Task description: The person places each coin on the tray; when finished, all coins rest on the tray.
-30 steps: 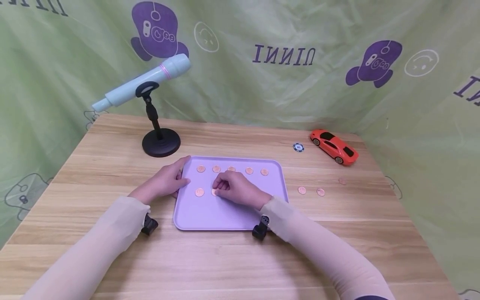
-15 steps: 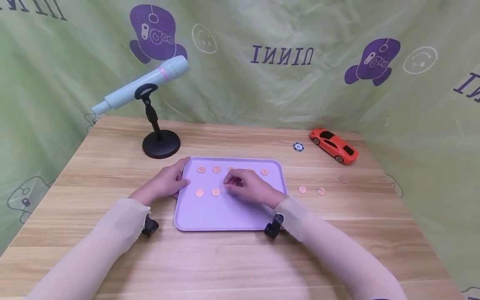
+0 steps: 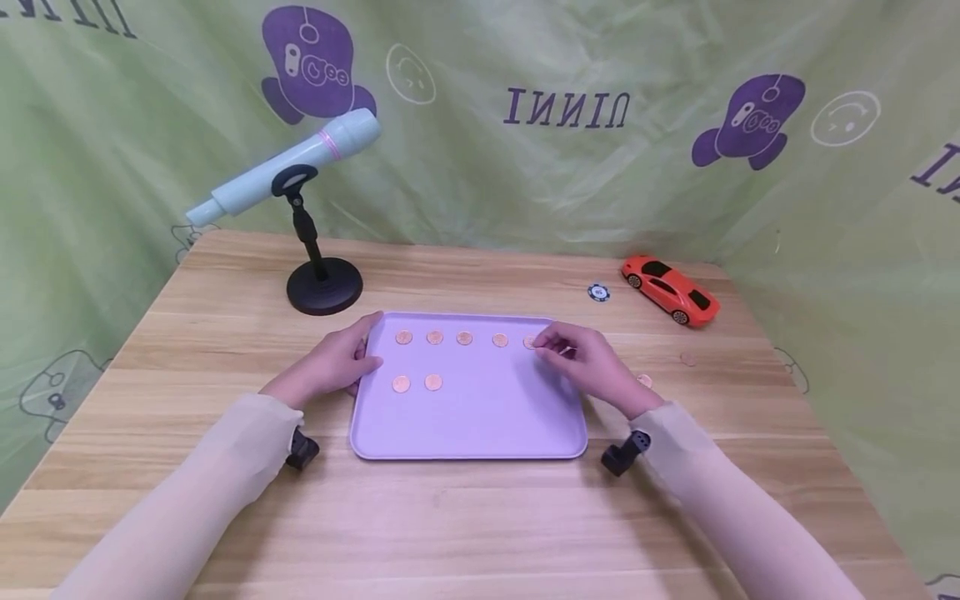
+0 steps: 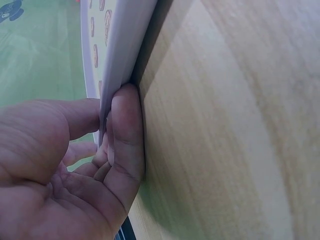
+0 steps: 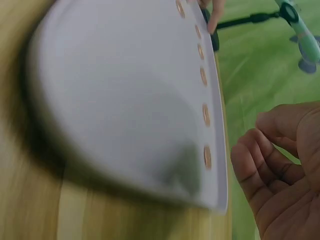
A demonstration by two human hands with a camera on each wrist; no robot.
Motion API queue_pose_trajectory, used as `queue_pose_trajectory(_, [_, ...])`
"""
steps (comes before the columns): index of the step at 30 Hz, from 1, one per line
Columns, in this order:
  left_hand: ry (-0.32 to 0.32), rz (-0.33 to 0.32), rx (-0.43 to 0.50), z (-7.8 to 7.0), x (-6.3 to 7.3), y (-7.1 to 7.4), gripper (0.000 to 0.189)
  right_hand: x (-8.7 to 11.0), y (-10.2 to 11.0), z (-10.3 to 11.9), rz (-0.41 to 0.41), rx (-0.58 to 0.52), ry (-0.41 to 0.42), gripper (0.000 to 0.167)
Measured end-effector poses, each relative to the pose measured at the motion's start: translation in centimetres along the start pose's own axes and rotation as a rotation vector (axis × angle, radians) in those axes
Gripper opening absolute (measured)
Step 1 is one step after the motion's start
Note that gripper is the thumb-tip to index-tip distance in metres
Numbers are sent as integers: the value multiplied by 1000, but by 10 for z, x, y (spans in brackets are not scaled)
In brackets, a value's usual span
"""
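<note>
A shallow lilac tray (image 3: 480, 429) lies on the table, its left rim gripped by my left hand (image 3: 337, 362). In the left wrist view the thumb is over the rim and the fingers (image 4: 126, 110) are tucked under it. Several copper-coloured coins (image 3: 464, 338) form a row along the tray's back; two more, one of them a coin (image 3: 432, 382) further right, lie in front of that row's left end. Over the tray's right side hovers my right hand (image 3: 588, 362), fingers loosely bent, nothing visible between them. It partly covers the rightmost coin in the back row.
Right of the tray, one coin (image 3: 643, 381) shows beside my right wrist and another coin (image 3: 687, 358) lies further off. A poker chip (image 3: 598, 292) and a red toy car (image 3: 670, 292) are behind them. At back left, a light-blue microphone (image 3: 292, 165) rests on a black stand (image 3: 324, 287).
My right hand has left the second coin of the front row and moved right across the tray, uncovering the middle coins. The left hand stays on the rim.
</note>
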State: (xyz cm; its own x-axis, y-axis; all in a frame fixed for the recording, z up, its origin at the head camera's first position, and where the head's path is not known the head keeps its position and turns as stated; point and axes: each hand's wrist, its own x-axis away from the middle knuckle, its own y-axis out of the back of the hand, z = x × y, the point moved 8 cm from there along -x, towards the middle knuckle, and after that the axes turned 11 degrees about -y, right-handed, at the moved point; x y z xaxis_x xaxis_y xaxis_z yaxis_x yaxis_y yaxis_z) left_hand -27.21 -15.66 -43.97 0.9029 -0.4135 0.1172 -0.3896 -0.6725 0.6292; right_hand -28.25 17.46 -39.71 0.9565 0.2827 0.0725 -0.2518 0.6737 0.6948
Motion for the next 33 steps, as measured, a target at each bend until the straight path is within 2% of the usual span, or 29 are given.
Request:
queue_pose_trajectory(5, [5,4,-4,-1,0,1,77,9,22,-32,-14,35,-56,18])
queue_pose_trajectory(12, [4,-2,-2,-3,0,3,77,15,42,-55,-7,117,-117,26])
queue_pose_trajectory(21, [12,2,-8,-2,0,0,77,18,42,-74,77,217,-167,33])
queue_pose_trajectory(27, [21,4,-14,-2,0,-1,77,21,42,-77,129,231,-187,28])
queue_pose_trajectory(33, [16,4,-17,-3,0,-1,77,21,42,-80,135,234,-208,22])
